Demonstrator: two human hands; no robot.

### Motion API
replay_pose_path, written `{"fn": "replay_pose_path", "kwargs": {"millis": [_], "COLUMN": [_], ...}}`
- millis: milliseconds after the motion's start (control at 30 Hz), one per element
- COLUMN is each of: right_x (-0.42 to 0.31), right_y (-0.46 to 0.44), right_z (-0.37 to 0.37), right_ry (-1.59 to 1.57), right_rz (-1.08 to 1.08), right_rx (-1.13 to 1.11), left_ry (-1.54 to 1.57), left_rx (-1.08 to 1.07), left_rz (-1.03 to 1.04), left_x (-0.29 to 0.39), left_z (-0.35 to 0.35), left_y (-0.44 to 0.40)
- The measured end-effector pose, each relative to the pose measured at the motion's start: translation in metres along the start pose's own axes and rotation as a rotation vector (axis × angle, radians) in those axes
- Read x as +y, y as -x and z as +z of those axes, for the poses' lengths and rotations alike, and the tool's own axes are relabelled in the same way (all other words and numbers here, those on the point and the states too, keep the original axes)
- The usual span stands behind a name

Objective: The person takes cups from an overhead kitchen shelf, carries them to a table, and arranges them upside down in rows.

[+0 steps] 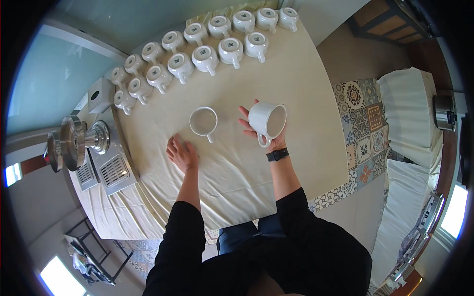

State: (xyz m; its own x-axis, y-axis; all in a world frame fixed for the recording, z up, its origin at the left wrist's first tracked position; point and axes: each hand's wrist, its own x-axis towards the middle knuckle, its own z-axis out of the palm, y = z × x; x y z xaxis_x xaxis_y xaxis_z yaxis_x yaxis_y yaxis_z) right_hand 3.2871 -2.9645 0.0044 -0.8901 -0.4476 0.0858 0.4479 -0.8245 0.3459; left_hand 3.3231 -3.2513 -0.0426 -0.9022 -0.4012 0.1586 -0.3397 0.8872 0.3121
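Note:
A white cup (pixel 258 117) rests in my right hand (pixel 279 139), tilted with its mouth facing right and its handle pointing down; some of my fingers stick out to its left. My left hand (pixel 182 154) lies on the cream tablecloth with its fingers spread a little, holding nothing. Between my hands, another white cup (pixel 203 121) stands upright on the cloth, mouth up, its handle toward me. Nothing touches this second cup.
Several upside-down white cups (pixel 205 58) form two rows along the far side of the cream-covered table (pixel 296 74). At the left are metal dispensers (pixel 98 137) with drip trays and a tissue box (pixel 100 95). Another cloth-covered table (pixel 407 113) stands at the right.

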Motion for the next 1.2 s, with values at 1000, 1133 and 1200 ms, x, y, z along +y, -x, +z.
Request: {"fn": "replay_pose_path", "kwargs": {"millis": [1000,1133,1200], "right_x": [-0.200,-0.202,-0.205], "right_y": [-0.159,-0.167,-0.169], "right_z": [0.063,0.055,0.052], "right_ry": [2.781,2.802,2.806], "right_rz": [-0.572,-0.570,-0.579], "right_rx": [1.051,1.075,1.064], "left_ry": [-0.029,-0.026,-0.027], "left_rx": [-0.016,-0.011,-0.021], "left_rz": [0.001,0.011,0.003], "left_x": [0.001,0.001,0.001], "left_z": [0.001,0.000,0.000], "left_y": [-0.002,-0.002,-0.002]}}
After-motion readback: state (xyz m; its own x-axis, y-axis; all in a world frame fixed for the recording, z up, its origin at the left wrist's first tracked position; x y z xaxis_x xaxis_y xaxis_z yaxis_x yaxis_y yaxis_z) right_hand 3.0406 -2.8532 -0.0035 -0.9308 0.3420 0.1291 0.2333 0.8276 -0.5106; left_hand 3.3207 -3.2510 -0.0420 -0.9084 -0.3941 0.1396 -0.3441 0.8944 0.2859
